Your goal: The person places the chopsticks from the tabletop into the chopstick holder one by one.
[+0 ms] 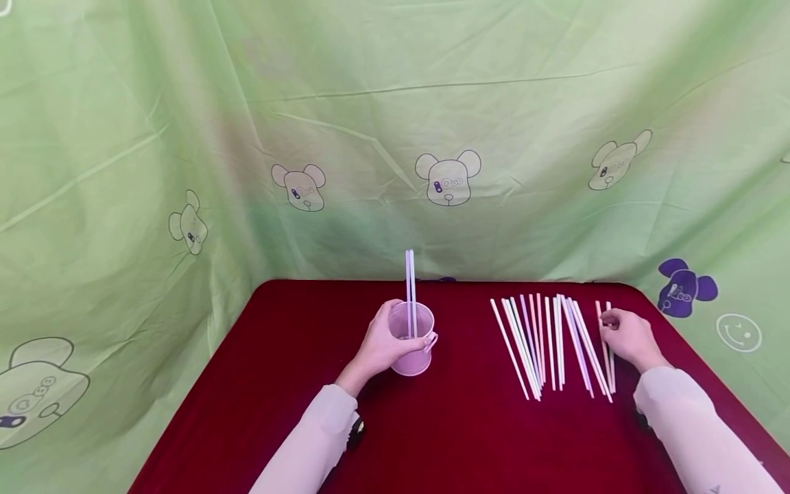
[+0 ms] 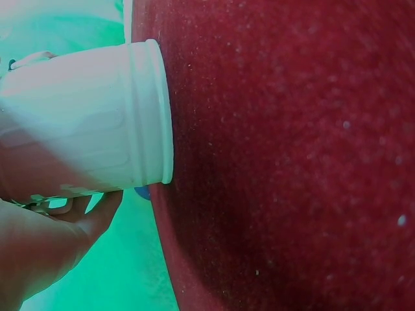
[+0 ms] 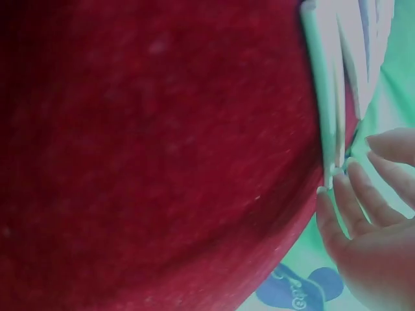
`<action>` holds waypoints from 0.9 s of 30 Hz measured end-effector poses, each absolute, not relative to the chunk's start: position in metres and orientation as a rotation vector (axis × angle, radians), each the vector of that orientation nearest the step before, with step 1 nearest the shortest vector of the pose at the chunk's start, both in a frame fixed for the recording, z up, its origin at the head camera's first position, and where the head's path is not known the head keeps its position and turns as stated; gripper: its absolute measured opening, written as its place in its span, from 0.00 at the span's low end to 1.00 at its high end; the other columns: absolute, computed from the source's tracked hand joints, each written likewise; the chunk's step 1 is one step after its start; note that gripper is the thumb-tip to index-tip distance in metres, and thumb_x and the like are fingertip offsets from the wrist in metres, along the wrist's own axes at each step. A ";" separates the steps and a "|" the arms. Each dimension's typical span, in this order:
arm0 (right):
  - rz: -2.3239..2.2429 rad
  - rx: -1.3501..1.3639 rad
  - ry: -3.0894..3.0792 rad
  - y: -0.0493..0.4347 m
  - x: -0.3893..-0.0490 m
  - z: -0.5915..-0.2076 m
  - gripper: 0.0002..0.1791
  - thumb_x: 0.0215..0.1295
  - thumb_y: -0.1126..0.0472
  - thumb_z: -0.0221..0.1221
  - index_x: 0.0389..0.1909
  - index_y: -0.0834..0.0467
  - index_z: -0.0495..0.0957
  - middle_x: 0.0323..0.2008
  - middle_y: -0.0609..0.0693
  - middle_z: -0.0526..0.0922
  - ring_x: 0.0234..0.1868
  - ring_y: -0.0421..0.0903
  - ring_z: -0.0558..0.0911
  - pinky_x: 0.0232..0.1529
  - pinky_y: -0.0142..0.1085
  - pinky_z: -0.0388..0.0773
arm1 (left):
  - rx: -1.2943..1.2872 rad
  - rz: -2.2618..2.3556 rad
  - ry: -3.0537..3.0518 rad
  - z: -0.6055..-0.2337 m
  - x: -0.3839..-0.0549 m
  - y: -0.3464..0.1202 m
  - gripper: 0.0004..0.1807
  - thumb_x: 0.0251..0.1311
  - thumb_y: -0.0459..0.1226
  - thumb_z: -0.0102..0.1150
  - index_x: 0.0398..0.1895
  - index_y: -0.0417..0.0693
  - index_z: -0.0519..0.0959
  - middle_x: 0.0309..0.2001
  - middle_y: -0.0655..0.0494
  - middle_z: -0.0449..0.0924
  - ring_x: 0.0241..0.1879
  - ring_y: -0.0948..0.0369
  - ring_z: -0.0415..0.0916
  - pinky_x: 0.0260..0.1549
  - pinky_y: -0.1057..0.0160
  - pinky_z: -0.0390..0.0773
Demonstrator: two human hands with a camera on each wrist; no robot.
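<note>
My left hand (image 1: 385, 345) grips a small pink bucket (image 1: 411, 363) by its side, the thumb lying across the front near the handle. Two long, thin straw-like sticks (image 1: 410, 281) stand upright in it and lean on the back of its rim. The left wrist view shows the bucket's wall and base (image 2: 84, 129) on the red cloth. Over at the right, my right hand (image 1: 628, 337) is at the rightmost pair of pastel sticks (image 1: 612, 384), covering their middles. In the right wrist view its fingers (image 3: 363, 188) are spread and loosely bent, fingertips right at the stick ends (image 3: 329, 175).
Several more pastel sticks (image 1: 515, 346) lie side by side on the red-covered table (image 1: 469, 439), left of my right hand. Green printed cloth (image 1: 370, 103) hangs behind the table and along both sides.
</note>
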State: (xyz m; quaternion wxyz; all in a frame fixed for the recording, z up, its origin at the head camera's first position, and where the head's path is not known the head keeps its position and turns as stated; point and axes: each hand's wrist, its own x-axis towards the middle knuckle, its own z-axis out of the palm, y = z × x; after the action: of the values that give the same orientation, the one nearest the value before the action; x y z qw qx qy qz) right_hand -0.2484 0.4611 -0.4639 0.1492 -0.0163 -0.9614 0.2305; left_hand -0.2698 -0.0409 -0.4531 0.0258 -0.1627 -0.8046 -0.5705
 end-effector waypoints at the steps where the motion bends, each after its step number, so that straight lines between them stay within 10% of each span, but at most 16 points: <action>1: 0.656 -0.051 -2.757 0.463 -0.248 -0.465 0.16 0.60 0.70 0.58 0.46 0.76 0.78 0.40 0.71 0.84 0.42 0.67 0.82 0.40 0.50 0.75 | -0.504 -1.764 -2.486 -0.453 -0.270 -0.041 0.49 0.40 0.49 0.83 0.67 0.51 0.68 0.60 0.53 0.75 0.57 0.54 0.76 0.54 0.49 0.79; 17: 0.649 -0.279 -2.803 0.468 -0.244 -0.465 0.22 0.55 0.68 0.58 0.45 0.83 0.72 0.39 0.74 0.83 0.47 0.78 0.75 0.50 0.65 0.71 | -0.519 -1.776 -2.490 -0.453 -0.269 -0.039 0.46 0.42 0.49 0.82 0.66 0.54 0.68 0.60 0.57 0.74 0.58 0.53 0.75 0.56 0.48 0.78; 27: 0.692 -0.474 -2.914 0.470 -0.244 -0.451 0.14 0.52 0.64 0.60 0.32 0.73 0.82 0.32 0.71 0.82 0.38 0.73 0.77 0.34 0.58 0.76 | -0.497 -1.750 -2.510 -0.452 -0.269 -0.039 0.46 0.42 0.50 0.82 0.66 0.55 0.68 0.60 0.59 0.73 0.57 0.56 0.74 0.56 0.50 0.78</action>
State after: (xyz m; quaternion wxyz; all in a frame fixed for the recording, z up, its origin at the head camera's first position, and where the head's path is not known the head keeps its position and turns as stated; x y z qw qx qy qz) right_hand -0.2436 0.4702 -0.4509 0.0544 -0.1560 -0.9596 0.2279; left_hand -0.2689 -0.0389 -0.4522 0.0210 -0.1603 -0.8096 -0.5643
